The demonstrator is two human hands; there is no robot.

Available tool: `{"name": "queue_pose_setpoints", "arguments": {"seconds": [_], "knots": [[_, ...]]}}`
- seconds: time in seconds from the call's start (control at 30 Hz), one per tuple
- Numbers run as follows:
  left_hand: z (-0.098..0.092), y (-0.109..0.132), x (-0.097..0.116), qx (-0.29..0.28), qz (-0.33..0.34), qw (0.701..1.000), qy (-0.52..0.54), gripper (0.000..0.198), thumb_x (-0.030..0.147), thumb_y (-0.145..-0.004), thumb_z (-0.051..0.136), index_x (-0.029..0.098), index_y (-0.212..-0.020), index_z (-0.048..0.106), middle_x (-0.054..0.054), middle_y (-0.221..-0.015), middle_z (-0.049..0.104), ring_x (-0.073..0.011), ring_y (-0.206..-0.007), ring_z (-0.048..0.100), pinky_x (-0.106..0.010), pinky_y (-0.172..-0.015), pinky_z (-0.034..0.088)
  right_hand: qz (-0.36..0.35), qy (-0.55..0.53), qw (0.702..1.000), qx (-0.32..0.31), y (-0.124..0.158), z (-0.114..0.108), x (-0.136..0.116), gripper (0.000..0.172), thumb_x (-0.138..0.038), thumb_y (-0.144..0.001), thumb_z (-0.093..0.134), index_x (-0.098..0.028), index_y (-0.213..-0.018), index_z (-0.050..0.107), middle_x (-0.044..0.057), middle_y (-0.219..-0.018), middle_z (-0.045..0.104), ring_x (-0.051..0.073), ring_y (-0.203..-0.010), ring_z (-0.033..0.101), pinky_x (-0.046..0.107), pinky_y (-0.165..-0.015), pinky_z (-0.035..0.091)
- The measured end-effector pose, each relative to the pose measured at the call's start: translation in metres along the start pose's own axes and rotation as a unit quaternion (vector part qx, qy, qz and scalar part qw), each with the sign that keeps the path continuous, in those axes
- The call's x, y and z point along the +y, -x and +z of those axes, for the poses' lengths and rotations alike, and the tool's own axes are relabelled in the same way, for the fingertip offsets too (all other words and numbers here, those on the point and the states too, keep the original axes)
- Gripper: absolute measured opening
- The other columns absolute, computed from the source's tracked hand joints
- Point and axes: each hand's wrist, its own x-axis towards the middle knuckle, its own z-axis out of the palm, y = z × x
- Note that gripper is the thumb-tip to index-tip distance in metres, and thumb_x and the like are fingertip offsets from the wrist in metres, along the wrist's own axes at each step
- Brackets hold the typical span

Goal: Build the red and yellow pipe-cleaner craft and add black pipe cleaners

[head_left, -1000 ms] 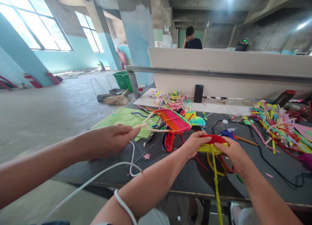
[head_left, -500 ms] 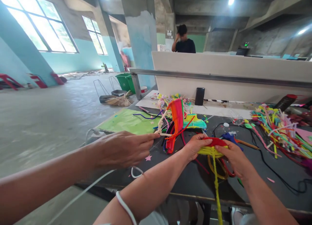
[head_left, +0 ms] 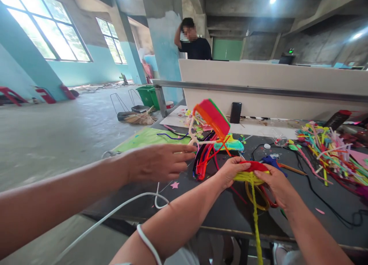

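Observation:
My left hand (head_left: pixel 230 172) pinches the left end of a pipe-cleaner piece (head_left: pixel 254 166), red on top with a yellow band below. On its right end my right hand (head_left: pixel 272 180) is closed as well. One long yellow pipe cleaner (head_left: pixel 255 223) hangs from its middle past the table edge. Under the piece lie yellow-handled scissors (head_left: pixel 260 202), partly hidden. From the left reaches another person's hand (head_left: pixel 161 161), its fingers at a white pipe-cleaner frame (head_left: pixel 193 133) joined to a striped pink, orange and green panel (head_left: pixel 214 117). Behind is a turquoise-and-yellow pipe-cleaner piece (head_left: pixel 230 143).
Loose pipe cleaners (head_left: pixel 327 146) are heaped at the right. A phone (head_left: pixel 236 112) leans against the white partition (head_left: pixel 267 75), behind which a person (head_left: pixel 195 44) stands. A white cable (head_left: pixel 115 211) loops at the left, and a pink star (head_left: pixel 174 185) lies on the dark table.
The other person's hand has lifted slightly and tilted the striped panel to the right. Behind the partition, the person has shifted left. My hands look nearly unmoved.

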Motion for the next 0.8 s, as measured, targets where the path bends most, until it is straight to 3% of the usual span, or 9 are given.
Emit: {"name": "queue_pose_setpoints", "arguments": {"seconds": [0.1,0.23,0.33,0.37,0.43,0.5,0.57,0.7,0.8], "knots": [[0.011,0.005,-0.003,-0.011,-0.027,1.000,-0.012,0.007,0.027,-0.074,0.066,0.026,-0.067,0.065,-0.003,-0.080,0.071,-0.0260,-0.098,0.065,-0.043,-0.084,0.050,0.002,-0.007,1.000,-0.009,-0.001,-0.002,0.002,0.040,-0.031,-0.061,0.077,-0.017,-0.096,0.064,0.003,-0.082,0.073,0.019,-0.069,0.066,0.029,-0.065,0.051],[0.016,0.023,0.018,-0.108,-0.115,0.985,-0.065,0.021,0.008,-0.058,0.074,0.025,-0.066,0.065,-0.002,-0.080,0.072,-0.0322,-0.102,0.063,-0.050,-0.103,0.037,-0.002,-0.002,1.000,-0.015,-0.004,-0.005,0.005,0.038,-0.031,-0.064,0.076,-0.019,-0.097,0.064,0.001,-0.080,0.072,0.018,-0.070,0.067,0.028,-0.067,0.051],[0.047,0.018,0.014,-0.066,-0.119,0.991,0.012,0.022,0.007,-0.059,0.073,0.025,-0.068,0.063,0.000,-0.072,0.070,-0.0292,-0.090,0.067,-0.052,-0.094,0.045,-0.011,0.012,1.000,-0.020,-0.006,-0.006,0.007,0.035,-0.031,-0.067,0.074,-0.019,-0.098,0.063,0.001,-0.080,0.072,0.019,-0.072,0.066,0.028,-0.068,0.051],[0.067,0.008,0.002,-0.046,-0.143,0.987,0.054,0.017,0.011,-0.064,0.071,0.025,-0.069,0.063,-0.001,-0.070,0.069,-0.0265,-0.088,0.067,-0.048,-0.088,0.049,-0.014,0.016,1.000,-0.022,-0.007,-0.006,0.008,0.035,-0.031,-0.067,0.073,-0.019,-0.099,0.063,0.001,-0.081,0.072,0.019,-0.073,0.066,0.029,-0.069,0.051],[0.116,-0.024,-0.037,0.023,-0.095,0.982,0.161,0.014,0.021,-0.065,0.074,0.020,-0.063,0.060,0.001,-0.055,0.063,-0.0196,-0.068,0.067,-0.036,-0.070,0.054,-0.013,0.030,0.999,-0.028,-0.009,-0.008,0.009,0.035,-0.032,-0.068,0.072,-0.019,-0.099,0.062,0.001,-0.082,0.071,0.019,-0.073,0.066,0.029,-0.069,0.051],[0.161,-0.063,-0.087,0.022,-0.110,0.979,0.171,0.022,0.024,-0.058,0.079,0.014,-0.063,0.059,-0.002,-0.057,0.064,-0.0174,-0.061,0.065,-0.031,-0.064,0.051,-0.011,0.063,0.998,-0.027,-0.011,-0.013,0.011,0.034,-0.035,-0.070,0.070,-0.019,-0.099,0.061,0.003,-0.083,0.070,0.019,-0.074,0.066,0.030,-0.069,0.051],[0.189,-0.095,-0.132,0.038,-0.128,0.973,0.187,0.031,0.029,-0.052,0.082,0.011,-0.063,0.059,-0.002,-0.056,0.062,-0.0126,-0.050,0.059,-0.026,-0.056,0.047,-0.032,0.114,0.993,0.010,-0.013,-0.020,0.010,0.035,-0.039,-0.071,0.068,-0.020,-0.098,0.060,0.004,-0.087,0.069,0.021,-0.077,0.065,0.032,-0.069,0.051],[0.191,-0.120,-0.175,0.057,-0.140,0.969,0.196,0.038,0.034,-0.048,0.083,0.011,-0.069,0.061,-0.002,-0.060,0.064,-0.0123,-0.051,0.058,-0.025,-0.055,0.044,-0.161,0.224,0.954,0.118,-0.025,-0.023,-0.006,0.034,-0.040,-0.072,0.065,-0.022,-0.099,0.058,0.007,-0.097,0.066,0.022,-0.091,0.063,0.035,-0.082,0.050],[0.182,-0.118,-0.178,0.049,-0.139,0.966,0.211,0.040,0.035,-0.048,0.083,0.011,-0.071,0.062,-0.003,-0.064,0.064,-0.0129,-0.054,0.059,-0.026,-0.058,0.044,-0.219,0.301,0.926,0.061,-0.046,0.004,-0.031,0.029,-0.034,-0.074,0.062,-0.021,-0.099,0.060,0.007,-0.096,0.067,0.020,-0.091,0.063,0.035,-0.084,0.049]]}}
